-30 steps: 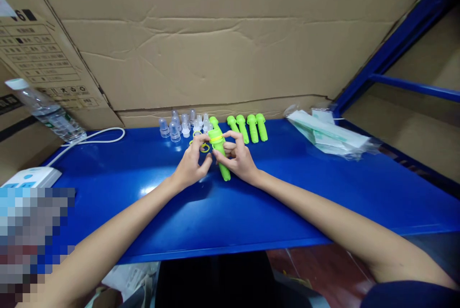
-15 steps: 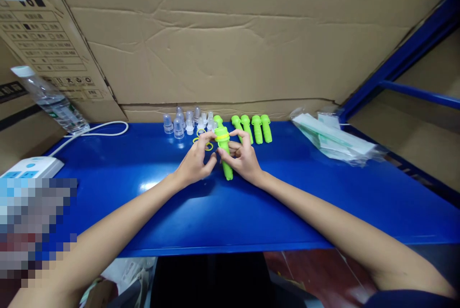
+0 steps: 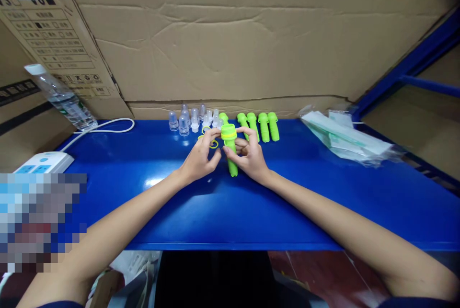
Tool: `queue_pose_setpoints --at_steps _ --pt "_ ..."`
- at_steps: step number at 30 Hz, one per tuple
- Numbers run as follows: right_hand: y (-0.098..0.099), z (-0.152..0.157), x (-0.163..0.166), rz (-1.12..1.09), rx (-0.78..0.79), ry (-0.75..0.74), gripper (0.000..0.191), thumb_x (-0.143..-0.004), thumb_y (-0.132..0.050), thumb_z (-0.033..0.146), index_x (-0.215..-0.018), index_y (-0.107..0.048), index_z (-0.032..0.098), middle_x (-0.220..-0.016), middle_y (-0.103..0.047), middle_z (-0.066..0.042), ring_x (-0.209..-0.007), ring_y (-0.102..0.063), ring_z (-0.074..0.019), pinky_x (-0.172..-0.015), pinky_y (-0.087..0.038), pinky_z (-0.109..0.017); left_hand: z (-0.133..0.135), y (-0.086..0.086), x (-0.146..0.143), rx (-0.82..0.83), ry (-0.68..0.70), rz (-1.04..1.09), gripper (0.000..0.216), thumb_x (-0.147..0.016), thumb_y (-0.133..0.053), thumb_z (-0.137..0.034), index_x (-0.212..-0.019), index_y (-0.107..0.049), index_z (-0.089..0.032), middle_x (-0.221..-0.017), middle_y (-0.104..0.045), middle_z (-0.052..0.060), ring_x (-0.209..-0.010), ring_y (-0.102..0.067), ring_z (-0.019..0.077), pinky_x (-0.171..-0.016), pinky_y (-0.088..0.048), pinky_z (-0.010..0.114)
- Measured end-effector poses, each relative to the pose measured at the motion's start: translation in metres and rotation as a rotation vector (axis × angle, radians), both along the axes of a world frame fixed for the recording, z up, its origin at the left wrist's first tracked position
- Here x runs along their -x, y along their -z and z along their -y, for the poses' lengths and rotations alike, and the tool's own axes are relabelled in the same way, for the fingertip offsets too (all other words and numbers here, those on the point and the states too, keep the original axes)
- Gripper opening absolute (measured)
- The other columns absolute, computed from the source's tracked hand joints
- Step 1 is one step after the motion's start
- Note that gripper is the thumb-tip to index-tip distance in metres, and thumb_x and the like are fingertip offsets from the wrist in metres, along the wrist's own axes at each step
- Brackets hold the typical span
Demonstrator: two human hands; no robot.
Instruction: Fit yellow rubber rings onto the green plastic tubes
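Fingers of the right hand (image 3: 253, 157) and left hand (image 3: 199, 160) cover the middle of the green tube (image 3: 233, 169); only its ringed top and lower tip show. Whether the left fingertips pinch the yellow ring (image 3: 229, 134) at that top or merely touch it is too small to tell. A green piece (image 3: 224, 117) in the back row is half hidden behind the tube. A pixelated patch (image 3: 39, 222) blots out the lower left corner and the near end of the white power strip (image 3: 45, 160). Print on the box label (image 3: 53, 44) is too small to read. Both forearms run off the bottom edge.
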State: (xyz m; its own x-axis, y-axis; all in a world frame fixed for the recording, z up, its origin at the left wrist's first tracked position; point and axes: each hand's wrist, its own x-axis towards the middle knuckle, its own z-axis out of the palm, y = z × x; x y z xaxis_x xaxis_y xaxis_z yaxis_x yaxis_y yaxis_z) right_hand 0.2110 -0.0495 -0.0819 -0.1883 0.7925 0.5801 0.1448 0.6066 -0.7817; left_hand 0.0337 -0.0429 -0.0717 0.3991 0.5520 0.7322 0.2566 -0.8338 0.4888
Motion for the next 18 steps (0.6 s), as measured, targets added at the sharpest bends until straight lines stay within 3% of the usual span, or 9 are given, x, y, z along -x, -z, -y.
queue_pose_setpoints --at_steps 10,18 --pt "0.0036 -0.0024 0.0013 -0.033 -0.045 -0.033 0.06 -0.084 -0.073 0.043 -0.124 -0.03 0.028 -0.075 -0.058 0.006 -0.052 -0.06 -0.0105 -0.049 -0.051 -0.024 -0.0002 -0.0042 0.0011 -0.031 -0.012 0.002 0.046 -0.084 -0.051 -0.005 -0.129 -0.046 -0.017 -0.123 -0.065 0.013 -0.113 -0.065 0.0192 -0.091 -0.053 0.031" --pt "0.0015 -0.0035 -0.0012 -0.018 -0.045 -0.031 0.053 -0.084 -0.072 0.046 -0.117 -0.034 0.027 -0.07 -0.057 0.008 -0.05 -0.059 -0.0104 -0.048 -0.052 -0.023 -0.0014 -0.0022 0.0029 -0.039 -0.056 -0.019 0.045 -0.085 -0.051 -0.005 -0.128 -0.047 -0.017 -0.118 -0.067 0.01 -0.107 -0.067 0.0174 -0.084 -0.055 0.028"
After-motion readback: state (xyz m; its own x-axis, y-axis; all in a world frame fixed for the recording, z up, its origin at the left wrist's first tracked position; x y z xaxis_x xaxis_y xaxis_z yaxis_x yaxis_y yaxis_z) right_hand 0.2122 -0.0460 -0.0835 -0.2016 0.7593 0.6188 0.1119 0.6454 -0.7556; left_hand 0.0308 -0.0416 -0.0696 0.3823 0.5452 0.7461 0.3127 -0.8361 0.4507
